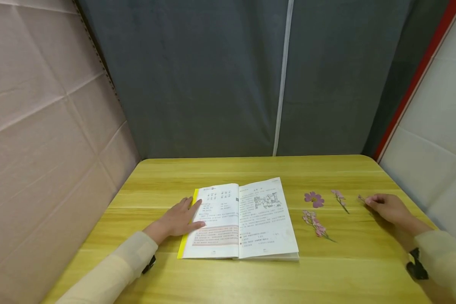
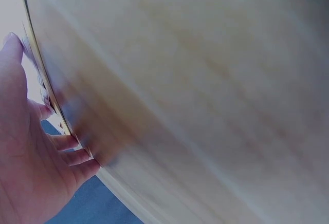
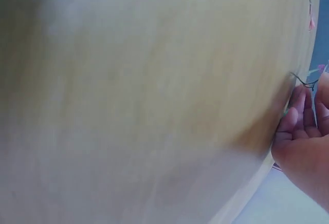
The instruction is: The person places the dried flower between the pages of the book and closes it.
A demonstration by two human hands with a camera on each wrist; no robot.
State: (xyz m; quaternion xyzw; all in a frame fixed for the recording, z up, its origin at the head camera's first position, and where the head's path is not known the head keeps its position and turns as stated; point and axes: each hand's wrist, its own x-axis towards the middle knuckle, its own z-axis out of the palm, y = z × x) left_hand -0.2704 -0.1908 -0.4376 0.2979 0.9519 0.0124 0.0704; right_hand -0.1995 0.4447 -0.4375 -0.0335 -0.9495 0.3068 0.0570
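Observation:
An open book (image 1: pixel 264 228) with printed pages and a yellow cover edge lies on the wooden table. My left hand (image 1: pixel 180 217) rests across its left edge, thumb on the page and fingers spread. At the far right, my right hand (image 1: pixel 389 208) pinches a small dried flower sprig (image 1: pixel 361 198) between thumb and fingertips. The sprig's thin dark stem (image 3: pixel 303 81) shows at the fingertips in the right wrist view. Between book and right hand lie a purple pressed flower (image 1: pixel 314 199), a small pink flower sprig (image 1: pixel 340 200) and a longer pink flower sprig (image 1: pixel 316 223).
The table (image 1: pixel 220 280) has rounded back corners. Behind it hangs a dark grey curtain (image 1: pixel 201 84). Pale fabric walls stand at the left (image 1: pixel 49 105) and right (image 1: pixel 437 126), the right one with a red border strip.

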